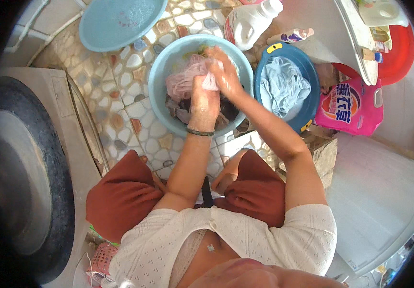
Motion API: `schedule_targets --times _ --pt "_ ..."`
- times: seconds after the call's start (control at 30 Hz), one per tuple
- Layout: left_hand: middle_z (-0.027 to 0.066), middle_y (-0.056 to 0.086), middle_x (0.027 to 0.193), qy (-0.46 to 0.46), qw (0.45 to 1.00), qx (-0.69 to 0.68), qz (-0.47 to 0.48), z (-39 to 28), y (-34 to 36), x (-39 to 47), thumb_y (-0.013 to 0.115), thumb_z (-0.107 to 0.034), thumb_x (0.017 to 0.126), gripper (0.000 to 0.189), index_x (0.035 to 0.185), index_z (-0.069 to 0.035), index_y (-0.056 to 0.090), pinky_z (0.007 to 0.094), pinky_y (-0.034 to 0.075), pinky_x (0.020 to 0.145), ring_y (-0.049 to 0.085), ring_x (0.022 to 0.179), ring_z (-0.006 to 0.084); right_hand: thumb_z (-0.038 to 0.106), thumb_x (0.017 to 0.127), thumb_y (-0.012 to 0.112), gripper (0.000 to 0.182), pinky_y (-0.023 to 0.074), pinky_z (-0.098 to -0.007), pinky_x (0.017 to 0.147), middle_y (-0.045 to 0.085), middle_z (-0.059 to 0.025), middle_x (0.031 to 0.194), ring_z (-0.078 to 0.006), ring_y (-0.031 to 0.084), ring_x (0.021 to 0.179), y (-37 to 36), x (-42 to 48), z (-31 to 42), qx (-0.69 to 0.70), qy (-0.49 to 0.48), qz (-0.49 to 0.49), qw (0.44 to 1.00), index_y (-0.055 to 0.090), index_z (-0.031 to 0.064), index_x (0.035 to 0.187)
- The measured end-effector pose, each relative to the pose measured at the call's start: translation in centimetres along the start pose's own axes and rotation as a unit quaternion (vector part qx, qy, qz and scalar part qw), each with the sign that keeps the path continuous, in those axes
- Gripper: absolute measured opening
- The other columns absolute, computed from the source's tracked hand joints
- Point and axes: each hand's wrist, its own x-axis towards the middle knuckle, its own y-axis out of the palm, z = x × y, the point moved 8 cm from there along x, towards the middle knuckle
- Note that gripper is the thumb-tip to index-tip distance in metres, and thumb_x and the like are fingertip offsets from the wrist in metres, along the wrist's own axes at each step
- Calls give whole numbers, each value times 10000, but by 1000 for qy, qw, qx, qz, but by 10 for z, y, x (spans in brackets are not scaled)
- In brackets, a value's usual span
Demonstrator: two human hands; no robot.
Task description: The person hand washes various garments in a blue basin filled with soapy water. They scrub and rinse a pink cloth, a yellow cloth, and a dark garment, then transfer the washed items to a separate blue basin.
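Observation:
Over a light blue plastic basin [153,72] on the floor, my wet hands meet on a bunched pale pink cloth [183,77]. My left hand [207,97], with a dark band at its wrist, grips the cloth from the near side. On the far right side of the bunch, my right hand [223,70] closes on the same fabric. Part of the pink cloth hangs to the left inside the basin. Beneath it lie dark and greyish garments [180,111]. Some fingers are hidden by the cloth and by each other.
A dark blue tub [315,90] with light blue cloth [284,84] stands close on the right. Behind are a white detergent jug [252,25] and a second light blue basin [120,23]. A pink detergent bag [352,106] lies right; a round-doored appliance [55,144] stands left.

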Motion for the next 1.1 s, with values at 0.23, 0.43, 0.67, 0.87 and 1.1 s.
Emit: schedule_targets --times 0.23,0.43,0.67,0.87,1.1 --pt "94 517 1206 11 1000 19 -13 1 -8 3 450 -334 890 460 1240 -36 458 342 455 930 524 1099 188 207 755 634 511 288 -430 1069 399 -261 1372 -377 382 1289 16 -16 52 13 -138 103 985 556 35 1230" --pt "72 515 1226 -59 980 -93 167 -19 -2 -7 451 -235 906 411 1271 -46 444 338 417 981 508 1130 187 223 794 646 454 214 -445 1107 410 -258 1368 -395 346 1308 40 -77 86 -147 -164 114 969 581 12 1191" --pt "94 553 1146 -63 980 -74 175 0 -1 -8 480 -155 872 353 1201 -29 488 355 449 937 549 1059 168 222 779 652 438 303 -399 1066 506 -211 1294 -329 440 1253 10 -48 53 58 -49 28 997 609 18 1165" --pt "59 580 1065 -1 983 -118 139 19 -6 -8 476 -143 865 302 1148 -47 516 318 489 869 578 985 152 249 756 671 510 280 -408 1072 488 -225 1305 -344 412 1268 0 -1 60 -29 -65 -15 997 561 -8 1183" --pt "73 565 1156 -68 989 -107 73 -26 24 -23 430 -299 916 412 1228 -38 492 345 419 980 533 1093 179 199 724 636 503 260 -454 1082 472 -226 1328 -395 393 1281 31 -76 112 -187 -247 111 944 581 40 1199"
